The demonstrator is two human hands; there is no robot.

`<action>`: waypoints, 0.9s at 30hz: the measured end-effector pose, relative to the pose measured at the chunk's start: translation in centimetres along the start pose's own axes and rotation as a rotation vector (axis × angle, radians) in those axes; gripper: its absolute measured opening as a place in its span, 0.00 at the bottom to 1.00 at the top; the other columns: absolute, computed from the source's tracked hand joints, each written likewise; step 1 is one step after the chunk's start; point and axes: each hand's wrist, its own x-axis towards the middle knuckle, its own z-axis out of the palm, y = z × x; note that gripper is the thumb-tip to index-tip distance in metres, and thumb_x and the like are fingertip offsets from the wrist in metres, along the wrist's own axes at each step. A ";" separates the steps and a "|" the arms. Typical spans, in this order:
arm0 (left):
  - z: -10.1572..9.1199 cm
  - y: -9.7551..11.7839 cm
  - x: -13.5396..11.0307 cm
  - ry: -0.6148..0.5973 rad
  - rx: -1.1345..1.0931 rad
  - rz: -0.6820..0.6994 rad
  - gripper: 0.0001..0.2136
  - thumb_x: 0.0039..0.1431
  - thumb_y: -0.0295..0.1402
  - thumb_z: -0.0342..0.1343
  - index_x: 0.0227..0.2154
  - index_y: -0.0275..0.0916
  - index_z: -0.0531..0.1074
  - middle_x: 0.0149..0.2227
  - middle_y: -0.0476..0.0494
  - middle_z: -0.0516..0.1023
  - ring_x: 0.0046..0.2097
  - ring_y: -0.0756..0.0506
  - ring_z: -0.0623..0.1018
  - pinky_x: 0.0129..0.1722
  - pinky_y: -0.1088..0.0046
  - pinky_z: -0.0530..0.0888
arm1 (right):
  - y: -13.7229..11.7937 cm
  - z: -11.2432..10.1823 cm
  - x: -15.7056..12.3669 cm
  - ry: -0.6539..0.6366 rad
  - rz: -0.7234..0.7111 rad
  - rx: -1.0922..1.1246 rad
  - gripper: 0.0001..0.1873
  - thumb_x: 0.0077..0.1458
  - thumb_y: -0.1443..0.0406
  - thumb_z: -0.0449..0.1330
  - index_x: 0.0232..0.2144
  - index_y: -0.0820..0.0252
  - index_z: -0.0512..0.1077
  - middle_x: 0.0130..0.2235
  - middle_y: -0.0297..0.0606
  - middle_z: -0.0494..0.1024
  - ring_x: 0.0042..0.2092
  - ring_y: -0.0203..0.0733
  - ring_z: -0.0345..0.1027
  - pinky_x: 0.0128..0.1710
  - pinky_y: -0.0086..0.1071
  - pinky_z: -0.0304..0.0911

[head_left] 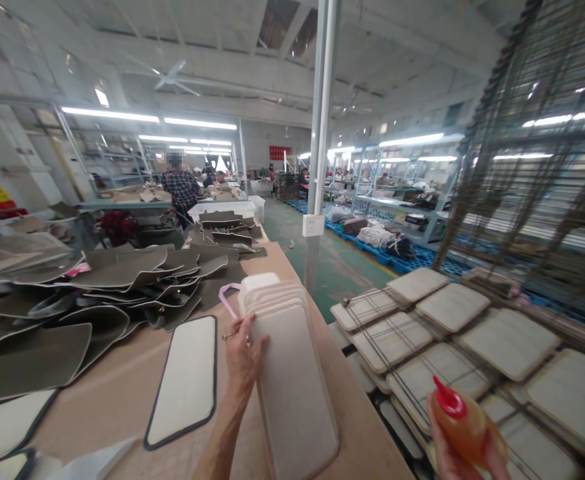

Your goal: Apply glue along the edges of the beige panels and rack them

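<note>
My left hand [241, 360] rests on the left edge of a stack of beige rounded panels [295, 393] on the brown worktable [122, 393], fingers curled over the top panel's rim. My right hand [452, 453] at the lower right grips a squeeze bottle [460, 420] of amber liquid with a red cap, held over the wire rack. A white panel with dark trim [185, 380] lies just left of my left hand.
Dark grey cut pieces [122, 287] pile up across the table's left. A wire rack [472, 347] of beige panels sits to the right, a taller rack [547, 167] behind it. A white pillar [320, 133] stands past the table. A person in plaid [180, 187] works far back.
</note>
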 end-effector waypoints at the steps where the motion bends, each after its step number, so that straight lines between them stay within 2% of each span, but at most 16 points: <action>1: -0.1 0.4 0.0 0.009 -0.007 -0.009 0.21 0.50 0.36 0.57 0.48 0.37 0.71 0.44 0.37 0.66 0.42 0.39 0.71 0.40 0.59 0.74 | -0.3 0.1 -0.1 0.020 0.011 -0.017 0.17 0.52 0.58 0.58 0.43 0.55 0.75 0.49 0.47 0.77 0.51 0.51 0.71 0.41 0.47 0.74; 3: -0.4 1.3 -0.2 0.030 -0.029 -0.019 0.21 0.48 0.36 0.58 0.47 0.37 0.72 0.42 0.38 0.67 0.41 0.39 0.71 0.41 0.59 0.73 | -1.2 0.3 -0.5 0.089 0.056 -0.046 0.17 0.52 0.57 0.58 0.43 0.54 0.75 0.49 0.46 0.76 0.53 0.51 0.69 0.43 0.48 0.73; 6: -0.8 3.3 -1.0 0.024 -0.105 -0.052 0.19 0.48 0.37 0.60 0.45 0.38 0.74 0.41 0.39 0.68 0.40 0.41 0.72 0.42 0.61 0.73 | -2.4 0.5 -1.2 0.174 0.113 0.003 0.18 0.53 0.54 0.57 0.40 0.58 0.76 0.47 0.47 0.78 0.53 0.47 0.69 0.44 0.40 0.73; 8: -0.7 4.9 -2.2 -0.012 -0.213 -0.155 0.23 0.50 0.39 0.59 0.51 0.39 0.71 0.36 0.43 0.70 0.34 0.44 0.72 0.38 0.65 0.73 | -2.7 0.4 -1.6 0.219 0.141 0.046 0.20 0.53 0.53 0.57 0.39 0.61 0.76 0.44 0.48 0.79 0.51 0.44 0.71 0.42 0.33 0.73; 11: -0.4 7.2 -4.5 -0.025 -0.380 -0.403 0.33 0.53 0.43 0.58 0.60 0.37 0.59 0.26 0.52 0.70 0.28 0.48 0.72 0.32 0.72 0.72 | -2.8 0.0 -2.0 0.228 0.080 0.070 0.21 0.52 0.51 0.58 0.39 0.62 0.76 0.43 0.47 0.80 0.49 0.44 0.72 0.41 0.31 0.73; 13: -0.2 8.8 -5.7 -0.031 -0.462 -0.501 0.32 0.52 0.45 0.58 0.57 0.35 0.63 0.28 0.49 0.74 0.32 0.46 0.75 0.33 0.73 0.72 | -3.1 0.1 -2.2 0.221 0.009 0.101 0.22 0.51 0.52 0.60 0.40 0.62 0.76 0.44 0.46 0.79 0.49 0.44 0.72 0.43 0.33 0.73; 15: -0.2 10.5 -6.1 -0.110 -0.500 -0.493 0.25 0.49 0.44 0.59 0.48 0.34 0.73 0.35 0.43 0.79 0.38 0.43 0.77 0.38 0.71 0.73 | -4.1 0.7 -2.6 0.230 -0.057 0.143 0.22 0.50 0.53 0.62 0.43 0.61 0.75 0.45 0.45 0.79 0.50 0.45 0.72 0.46 0.35 0.71; 17: -0.4 12.5 -5.8 -0.297 -0.494 -0.418 0.21 0.45 0.42 0.61 0.41 0.34 0.78 0.38 0.41 0.81 0.41 0.41 0.78 0.40 0.70 0.73 | -5.6 1.9 -3.1 0.229 -0.119 0.169 0.22 0.48 0.54 0.64 0.44 0.60 0.74 0.46 0.43 0.79 0.50 0.45 0.71 0.51 0.38 0.68; 18: -0.5 13.5 -5.4 -0.427 -0.485 -0.374 0.20 0.43 0.41 0.62 0.39 0.35 0.79 0.37 0.41 0.82 0.40 0.40 0.78 0.39 0.70 0.73 | -6.6 2.6 -3.5 0.204 -0.156 0.168 0.23 0.48 0.54 0.64 0.44 0.60 0.74 0.47 0.43 0.78 0.51 0.45 0.71 0.54 0.40 0.65; 21: -0.8 16.7 -4.4 -0.888 -0.514 -0.241 0.20 0.43 0.37 0.63 0.41 0.36 0.79 0.37 0.43 0.82 0.38 0.39 0.79 0.37 0.70 0.74 | -9.6 4.9 -4.6 0.064 -0.277 0.102 0.25 0.46 0.53 0.66 0.45 0.59 0.74 0.47 0.42 0.78 0.51 0.45 0.70 0.59 0.43 0.58; 23: -0.9 18.8 -4.1 -1.141 -0.556 -0.194 0.20 0.45 0.36 0.63 0.43 0.37 0.78 0.38 0.44 0.82 0.39 0.40 0.79 0.38 0.70 0.74 | -11.5 6.1 -5.4 -0.036 -0.379 0.051 0.27 0.43 0.54 0.68 0.46 0.57 0.73 0.45 0.39 0.79 0.49 0.44 0.71 0.59 0.44 0.57; 27: -1.2 22.5 -4.3 -1.474 -0.579 -0.205 0.19 0.45 0.32 0.61 0.43 0.36 0.78 0.38 0.44 0.82 0.39 0.41 0.79 0.40 0.69 0.73 | -14.6 7.3 -6.7 -0.157 -0.466 -0.044 0.31 0.33 0.56 0.73 0.43 0.56 0.74 0.43 0.40 0.80 0.45 0.46 0.74 0.57 0.47 0.60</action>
